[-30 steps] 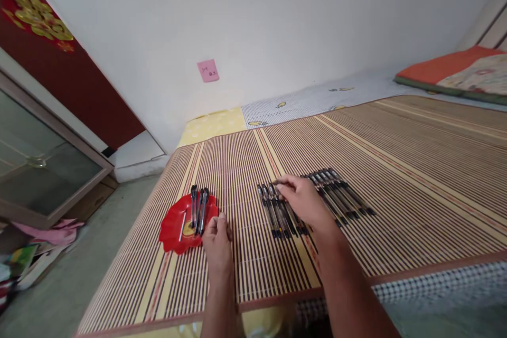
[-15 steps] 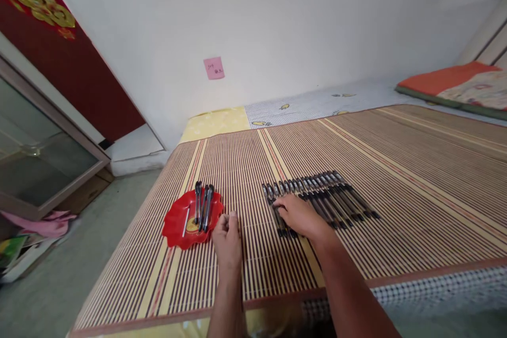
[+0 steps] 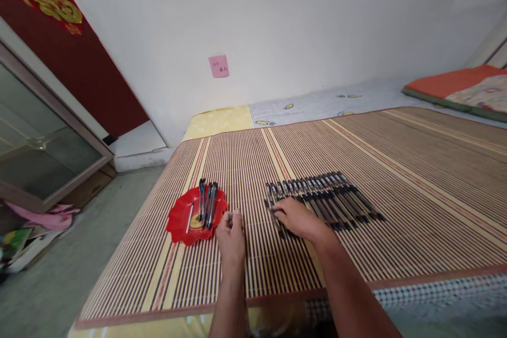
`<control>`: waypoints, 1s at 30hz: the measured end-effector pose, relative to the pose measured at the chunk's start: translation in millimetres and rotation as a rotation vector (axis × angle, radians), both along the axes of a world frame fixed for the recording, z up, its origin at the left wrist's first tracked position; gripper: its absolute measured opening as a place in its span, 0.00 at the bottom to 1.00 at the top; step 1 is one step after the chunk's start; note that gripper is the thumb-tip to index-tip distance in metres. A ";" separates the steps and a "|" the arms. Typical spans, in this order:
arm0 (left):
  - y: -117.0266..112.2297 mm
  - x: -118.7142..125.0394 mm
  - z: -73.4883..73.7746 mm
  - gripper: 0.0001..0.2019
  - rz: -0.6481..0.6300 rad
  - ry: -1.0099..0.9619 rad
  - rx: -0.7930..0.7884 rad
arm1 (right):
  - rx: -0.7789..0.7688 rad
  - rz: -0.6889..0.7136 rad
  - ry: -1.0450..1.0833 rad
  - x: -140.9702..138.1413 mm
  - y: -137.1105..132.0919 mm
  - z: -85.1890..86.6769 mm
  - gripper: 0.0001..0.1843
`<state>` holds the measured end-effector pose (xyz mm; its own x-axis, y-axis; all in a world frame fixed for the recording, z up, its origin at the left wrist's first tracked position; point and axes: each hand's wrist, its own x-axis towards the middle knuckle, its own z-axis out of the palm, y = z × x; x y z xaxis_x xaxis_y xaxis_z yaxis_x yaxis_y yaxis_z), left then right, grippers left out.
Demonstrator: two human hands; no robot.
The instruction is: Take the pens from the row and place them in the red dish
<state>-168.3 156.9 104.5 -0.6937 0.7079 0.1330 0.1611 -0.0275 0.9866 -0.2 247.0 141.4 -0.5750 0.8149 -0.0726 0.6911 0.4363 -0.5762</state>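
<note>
Near the middle of the striped mat (image 3: 253, 264), black pens (image 3: 325, 208) lie side by side in a slanting row. Along their far ends runs a line of short dark pieces like pen caps (image 3: 303, 185). My right hand (image 3: 297, 216) is over the left part of the row, thumb and fingertips closed on the leftmost pen (image 3: 271, 215); its palm hides some neighbouring pens. My left hand (image 3: 232, 235) rests on the mat, fingers curled, nothing visible in them. Beside it is a red scalloped plate (image 3: 176, 222) bearing several dark pens (image 3: 208, 206) and a thin white stick (image 3: 189, 218).
The mat covers a bed against a white wall (image 3: 297, 26) with a pink note (image 3: 218, 66). An orange folded quilt (image 3: 447, 83) lies at the far right. Left of the bed are the floor (image 3: 138, 195), a glass-paned door (image 3: 43, 132) and a pink cloth (image 3: 43, 215).
The leftmost pen has shifted slightly left and towards me, away from its neighbours, with my right fingers at it. My left hand stays by the plate. The whole view has shifted a little.
</note>
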 end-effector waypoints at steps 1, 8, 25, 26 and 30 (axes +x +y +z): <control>0.0 -0.8 0.0 0.21 0.000 0.017 -0.004 | 0.004 0.004 0.036 0.1 -0.3 1.4 0.15; 0.9 3.8 1.3 0.14 -0.065 0.280 -0.231 | 0.045 -0.161 -0.032 0.3 -1.6 2.7 0.10; 3.0 31.0 9.7 0.08 -0.132 0.645 -0.581 | 0.046 -0.145 -0.161 -8.2 -5.9 2.2 0.09; 3.1 30.7 8.7 0.07 -0.123 0.638 -0.568 | 0.030 -0.120 -0.113 -8.5 -5.7 2.4 0.09; 3.3 29.8 6.1 0.05 -0.087 0.623 -0.550 | 0.043 -0.133 0.022 -7.0 -3.9 3.5 0.09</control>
<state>-138.5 160.2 110.6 -0.5477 0.8314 0.0941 0.7011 0.3946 0.5939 -7.2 243.1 144.9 -0.4631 0.8860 -0.0247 0.7320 0.3666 -0.5743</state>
